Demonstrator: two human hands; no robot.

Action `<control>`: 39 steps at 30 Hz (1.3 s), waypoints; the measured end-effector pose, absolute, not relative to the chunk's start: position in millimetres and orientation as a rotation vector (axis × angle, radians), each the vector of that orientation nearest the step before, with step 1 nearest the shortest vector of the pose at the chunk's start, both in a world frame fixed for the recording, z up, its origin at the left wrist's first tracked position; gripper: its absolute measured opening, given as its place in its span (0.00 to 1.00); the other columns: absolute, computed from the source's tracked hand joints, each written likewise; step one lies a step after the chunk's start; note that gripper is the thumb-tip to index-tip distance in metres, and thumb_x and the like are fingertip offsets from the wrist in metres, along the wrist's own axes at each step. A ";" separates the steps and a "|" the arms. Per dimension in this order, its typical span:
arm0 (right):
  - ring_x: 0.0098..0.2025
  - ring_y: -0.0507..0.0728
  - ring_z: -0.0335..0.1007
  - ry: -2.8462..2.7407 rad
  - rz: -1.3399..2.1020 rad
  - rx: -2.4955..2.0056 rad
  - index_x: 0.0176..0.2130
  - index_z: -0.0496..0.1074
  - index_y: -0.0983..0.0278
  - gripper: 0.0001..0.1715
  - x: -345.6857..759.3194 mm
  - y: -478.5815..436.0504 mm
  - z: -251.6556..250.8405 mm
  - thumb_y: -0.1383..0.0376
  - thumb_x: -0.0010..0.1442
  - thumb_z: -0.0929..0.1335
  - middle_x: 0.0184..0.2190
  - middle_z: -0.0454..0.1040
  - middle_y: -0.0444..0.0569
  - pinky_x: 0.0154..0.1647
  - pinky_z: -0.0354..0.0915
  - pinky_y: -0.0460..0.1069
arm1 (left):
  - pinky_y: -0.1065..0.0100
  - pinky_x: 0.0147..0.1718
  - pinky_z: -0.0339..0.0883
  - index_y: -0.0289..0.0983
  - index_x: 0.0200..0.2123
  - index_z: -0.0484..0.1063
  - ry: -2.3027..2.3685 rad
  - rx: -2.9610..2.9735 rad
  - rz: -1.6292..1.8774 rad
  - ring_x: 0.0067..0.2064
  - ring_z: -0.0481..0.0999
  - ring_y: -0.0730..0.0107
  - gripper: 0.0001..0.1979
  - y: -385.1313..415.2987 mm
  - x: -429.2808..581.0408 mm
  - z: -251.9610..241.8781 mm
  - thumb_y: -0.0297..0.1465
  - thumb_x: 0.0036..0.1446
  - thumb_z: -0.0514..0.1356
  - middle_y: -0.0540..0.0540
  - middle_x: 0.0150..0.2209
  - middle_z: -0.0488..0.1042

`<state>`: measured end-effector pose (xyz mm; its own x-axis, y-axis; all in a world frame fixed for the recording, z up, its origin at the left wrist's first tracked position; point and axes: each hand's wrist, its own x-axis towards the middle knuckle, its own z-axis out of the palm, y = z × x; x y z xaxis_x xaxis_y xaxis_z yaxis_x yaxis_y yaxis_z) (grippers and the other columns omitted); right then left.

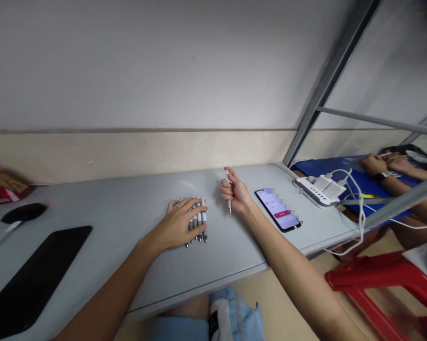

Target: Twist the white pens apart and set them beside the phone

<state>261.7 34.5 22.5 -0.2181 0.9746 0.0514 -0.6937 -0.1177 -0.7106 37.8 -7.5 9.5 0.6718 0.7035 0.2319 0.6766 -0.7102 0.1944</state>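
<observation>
My left hand (182, 221) lies palm down on a row of several white and grey pens (198, 226) on the grey table (128, 213), fingers spread over them. My right hand (236, 193) is a little to the right, closed in a fist round one upright pen (229, 195), its tip pointing down just above the table. The two hands are apart, with bare table between them.
A lit phone (278, 209) lies right of my right hand. A white power strip (320, 189) with chargers and cables sits at the table's right end. A black pad (31, 274) and black mouse (23, 212) lie left. Another person's arms (394, 170) rest beyond; a red stool (384, 284) stands lower right.
</observation>
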 end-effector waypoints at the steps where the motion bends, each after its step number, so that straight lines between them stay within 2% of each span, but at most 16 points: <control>1: 0.16 0.46 0.38 -0.735 1.665 -0.523 0.48 0.59 0.53 0.14 261.2 34.4 22.5 0.63 0.62 0.64 0.19 0.48 0.35 0.16 0.34 0.41 | 0.49 0.56 0.49 0.49 0.54 0.67 1.147 2.784 0.440 0.60 0.61 0.53 0.19 -7.3 36.4 10.4 0.43 0.59 0.56 0.46 0.59 0.65; 18: 0.16 0.46 0.38 -0.730 1.648 -0.552 0.48 0.60 0.53 0.12 262.3 33.9 23.2 0.63 0.64 0.62 0.19 0.49 0.35 0.16 0.34 0.41 | 0.54 0.52 0.50 0.47 0.51 0.66 1.102 2.743 0.397 0.58 0.62 0.54 0.22 -4.9 24.5 16.4 0.45 0.55 0.60 0.46 0.57 0.66; 24: 0.16 0.46 0.38 -0.734 1.648 -0.562 0.49 0.60 0.52 0.13 262.6 32.0 24.9 0.64 0.64 0.62 0.19 0.49 0.35 0.16 0.34 0.41 | 0.54 0.53 0.49 0.47 0.55 0.62 1.116 2.701 0.408 0.58 0.62 0.54 0.27 -5.2 22.0 19.4 0.45 0.53 0.61 0.45 0.56 0.66; 28: 0.16 0.46 0.37 -0.713 1.646 -0.579 0.47 0.60 0.53 0.10 262.0 31.3 25.2 0.64 0.64 0.61 0.19 0.48 0.35 0.16 0.33 0.41 | 0.54 0.54 0.49 0.46 0.53 0.63 1.124 2.698 0.393 0.57 0.63 0.54 0.25 -4.6 19.9 20.5 0.44 0.52 0.61 0.46 0.56 0.66; 39: 0.16 0.46 0.38 -0.732 1.658 -0.576 0.48 0.60 0.53 0.12 261.9 30.2 27.1 0.64 0.64 0.61 0.18 0.49 0.35 0.16 0.33 0.41 | 0.53 0.53 0.51 0.44 0.43 0.69 1.170 2.699 0.426 0.56 0.63 0.52 0.18 -2.0 14.9 19.2 0.43 0.51 0.62 0.46 0.56 0.64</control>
<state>261.9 30.2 27.1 -0.2035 0.9790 0.0139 -0.6699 -0.1289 -0.7312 14.9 -2.0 19.2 0.6518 0.7338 0.1919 0.6854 -0.6782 0.2653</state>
